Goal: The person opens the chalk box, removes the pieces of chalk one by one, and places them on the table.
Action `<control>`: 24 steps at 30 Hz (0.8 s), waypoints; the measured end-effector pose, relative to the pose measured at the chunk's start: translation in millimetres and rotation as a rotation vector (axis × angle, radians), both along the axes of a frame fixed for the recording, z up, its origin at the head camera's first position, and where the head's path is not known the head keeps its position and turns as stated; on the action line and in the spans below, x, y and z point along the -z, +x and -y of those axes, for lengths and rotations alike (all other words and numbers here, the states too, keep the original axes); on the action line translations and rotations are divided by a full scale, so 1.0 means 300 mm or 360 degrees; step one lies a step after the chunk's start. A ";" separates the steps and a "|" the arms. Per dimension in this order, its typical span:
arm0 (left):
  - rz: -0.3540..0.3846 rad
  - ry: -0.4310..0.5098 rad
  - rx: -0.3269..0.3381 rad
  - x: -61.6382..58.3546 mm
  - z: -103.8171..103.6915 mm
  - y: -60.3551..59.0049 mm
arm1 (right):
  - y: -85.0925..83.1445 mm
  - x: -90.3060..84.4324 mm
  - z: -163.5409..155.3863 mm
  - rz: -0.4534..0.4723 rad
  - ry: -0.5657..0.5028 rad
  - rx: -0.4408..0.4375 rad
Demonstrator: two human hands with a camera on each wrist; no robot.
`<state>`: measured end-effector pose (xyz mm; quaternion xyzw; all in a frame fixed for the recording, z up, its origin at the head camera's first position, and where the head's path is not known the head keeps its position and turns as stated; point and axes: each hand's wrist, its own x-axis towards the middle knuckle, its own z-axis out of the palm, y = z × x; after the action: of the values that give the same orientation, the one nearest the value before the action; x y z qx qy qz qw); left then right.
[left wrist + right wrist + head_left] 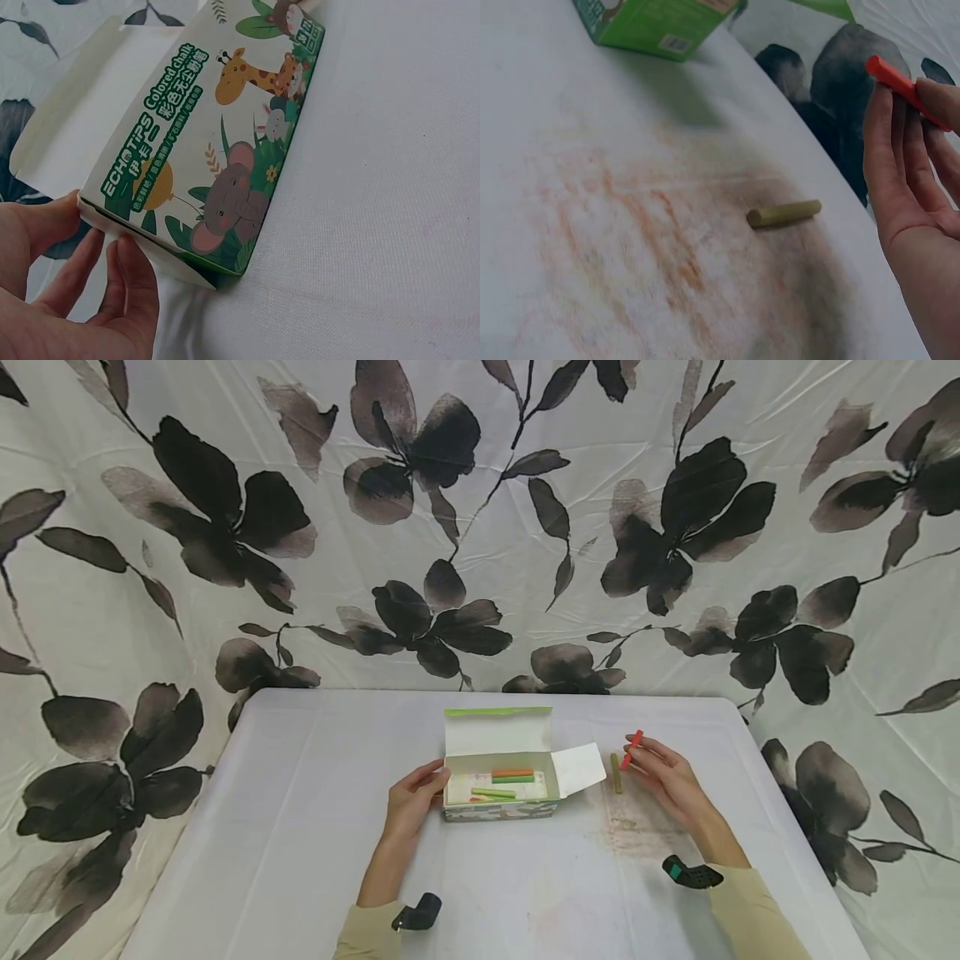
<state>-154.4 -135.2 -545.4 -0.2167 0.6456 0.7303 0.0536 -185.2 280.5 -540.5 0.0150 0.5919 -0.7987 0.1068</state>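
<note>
An open chalk box (pixel 498 812) lies on the table, its lid raised at the back and a white flap out to the right. The left hand (pixel 411 802) grips the box's left end, thumb at the upper edge and fingers below in the left wrist view. Inside lie an orange chalk (pixel 512 772), a green chalk (pixel 512 779) and a yellow-green chalk (pixel 493 792). Right of the box, the right hand (pixel 667 781) pinches a red chalk (pixel 900 81) between thumb and fingertips, raised above the table. An olive chalk (pixel 784 213) lies on the table beside that hand.
Reddish-brown chalk smears (pixel 682 255) mark the white tablecloth (pixel 300 860) around the olive chalk. Behind the table hangs a white cloth with dark flowers (pixel 420 635). Each wrist wears a black device (pixel 692 872).
</note>
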 end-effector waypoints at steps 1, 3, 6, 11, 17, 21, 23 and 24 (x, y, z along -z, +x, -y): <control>-0.0001 0.0003 0.0001 0.001 0.000 0.000 | 0.004 0.005 -0.010 0.0006 0.0027 0.0008; -0.0002 0.0004 0.0002 0.002 0.001 0.001 | 0.011 0.017 -0.028 0.0022 0.0085 0.0013; -0.0009 0.0011 -0.0005 0.005 0.001 0.001 | 0.021 0.032 -0.050 0.0053 0.0172 0.0023; -0.0018 0.0018 -0.0010 0.010 0.003 -0.001 | 0.034 0.053 -0.075 0.0136 0.0278 0.0028; -0.0027 0.0009 -0.0007 0.004 0.006 0.001 | 0.040 0.073 -0.078 0.0130 0.0560 0.0028; -0.0024 0.0004 -0.0003 0.003 0.006 0.001 | 0.041 0.069 -0.060 0.0012 0.0913 0.0008; -0.0026 0.0008 -0.0003 0.004 0.006 0.001 | 0.037 0.061 -0.044 -0.0057 0.1094 0.0012; -0.0026 0.0010 -0.0003 0.005 0.005 0.001 | 0.034 0.058 -0.036 -0.0091 0.1188 0.0015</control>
<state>-154.0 -136.8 -546.7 -0.2113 0.6436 0.7341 0.0481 -174.9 291.2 -557.9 0.0332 0.8451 -0.5285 0.0737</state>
